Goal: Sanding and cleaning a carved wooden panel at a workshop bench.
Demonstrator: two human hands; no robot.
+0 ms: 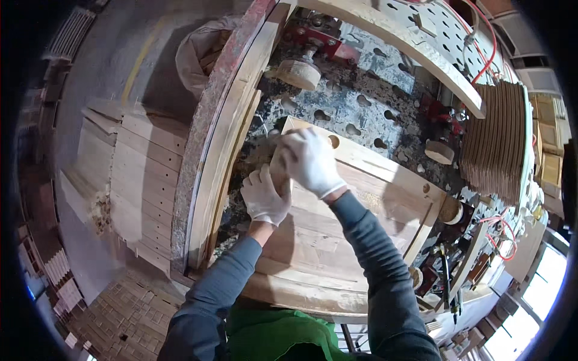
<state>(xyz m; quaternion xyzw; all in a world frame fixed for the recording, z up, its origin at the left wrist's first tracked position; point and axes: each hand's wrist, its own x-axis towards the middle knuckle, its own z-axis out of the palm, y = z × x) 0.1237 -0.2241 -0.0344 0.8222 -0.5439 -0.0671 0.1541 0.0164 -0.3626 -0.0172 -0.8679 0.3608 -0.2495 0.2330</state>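
Note:
A rectangular wooden panel with a pale frame and a laminated middle lies on the metal clamping bench in front of me. At its left end is a brown wooden strip. My left hand, in a white glove, has its fingers wrapped round the nearer part of this strip. Just beyond it my right hand, gloved the same way, curls over the strip's far part near the panel's corner. Both hands are closed, and their fingers hide much of the strip.
Red clamps with round wooden pads sit on the holed bench plate. A long wooden rail edges the bench's left side. Stacked boards and a white sack stand left. A brown ribbed stack is at right.

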